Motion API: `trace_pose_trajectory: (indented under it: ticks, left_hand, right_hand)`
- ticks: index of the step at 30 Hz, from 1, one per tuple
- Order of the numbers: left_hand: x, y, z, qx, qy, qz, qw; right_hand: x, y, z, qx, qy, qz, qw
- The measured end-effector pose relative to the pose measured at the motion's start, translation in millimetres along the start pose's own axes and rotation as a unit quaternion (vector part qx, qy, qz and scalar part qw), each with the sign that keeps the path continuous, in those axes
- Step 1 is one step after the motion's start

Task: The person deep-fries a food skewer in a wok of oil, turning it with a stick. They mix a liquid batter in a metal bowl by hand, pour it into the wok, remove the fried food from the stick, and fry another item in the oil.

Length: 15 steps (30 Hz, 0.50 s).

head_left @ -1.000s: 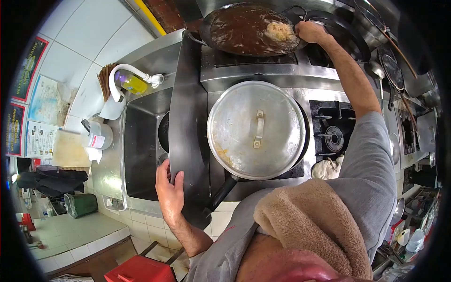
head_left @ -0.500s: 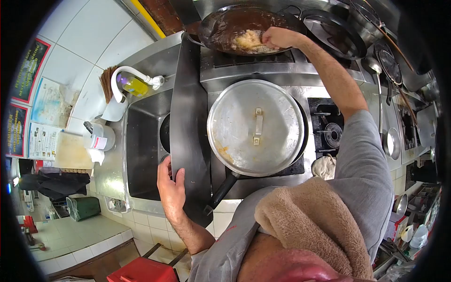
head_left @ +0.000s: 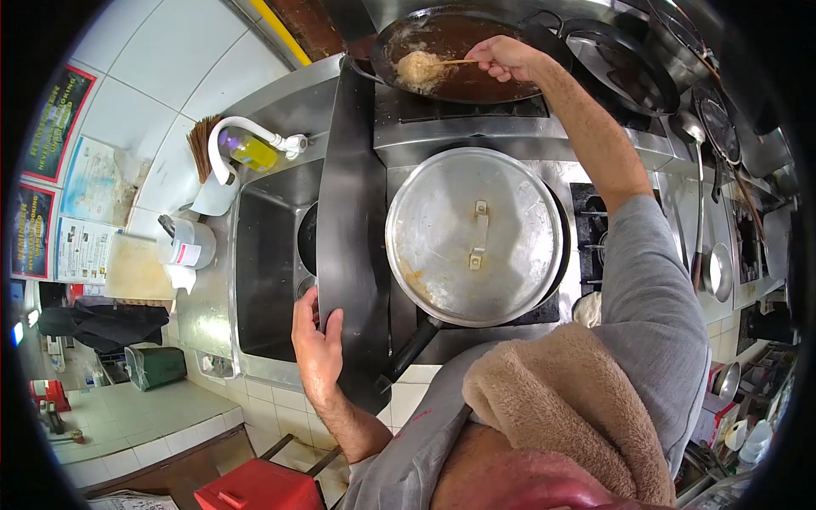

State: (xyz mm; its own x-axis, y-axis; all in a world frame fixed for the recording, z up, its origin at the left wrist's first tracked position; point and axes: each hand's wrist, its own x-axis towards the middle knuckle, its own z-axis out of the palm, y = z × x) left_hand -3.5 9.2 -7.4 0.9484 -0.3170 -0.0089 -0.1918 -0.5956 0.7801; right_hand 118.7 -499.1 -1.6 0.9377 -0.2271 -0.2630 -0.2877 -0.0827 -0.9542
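Mid-fry, I reckon

Right hand [head_left: 506, 58]'s pinching a stick [head_left: 456, 62], battered lump [head_left: 419, 70] at its tip, inside the wok [head_left: 476, 95], left side. Left hand [head_left: 319, 347]'s at a metal panel [head_left: 348, 187] this side of the wok, can't tell if gripping. Next move probably wants that pinch steady.

Count reads: left hand [head_left: 320, 344] plus right hand [head_left: 506, 59], two; wok [head_left: 389, 42], one; frying clump [head_left: 419, 70], one; wooden stick [head_left: 457, 61], at least one; large metal lid [head_left: 442, 238], one; white tap [head_left: 276, 142], one; bottle of yellow liquid [head_left: 257, 155], one; red-bordered wall signs [head_left: 61, 123], two; brown towel [head_left: 557, 399], one.
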Motion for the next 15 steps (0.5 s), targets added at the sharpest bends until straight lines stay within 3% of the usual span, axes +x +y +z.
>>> trace_pose_trajectory:
  ticks: [5, 7, 8, 10, 15]
  left_hand:
    - [0.7, 5.5, -0.1, -0.015, -0.008, -0.012, 1.0]
    - [0.6, 5.6, -0.1, -0.018, -0.007, -0.02, 1.0]
    - [0.5, 5.3, 0.0, -0.018, -0.007, -0.02, 1.0]
    - [0.6, 4.8, 0.1, -0.017, -0.003, -0.026, 1.0]
    - [0.3, 6.5, 0.3, -0.02, -0.004, -0.03, 0.999]
  right_hand:
    - [-5.7, 3.4, -16.7, -0.05, -0.015, 0.031, 0.998]
    - [-7.6, 6.9, -21.4, -0.185, 0.05, -0.005, 0.981]
    - [-5.1, 13.3, -24.5, -0.185, 0.051, -0.005, 0.981]
    - [0.9, 26.2, -28.9, -0.397, 0.102, -0.187, 0.893]
    - [-14.6, 26.1, -47.1, -0.512, 0.161, -0.137, 0.832]
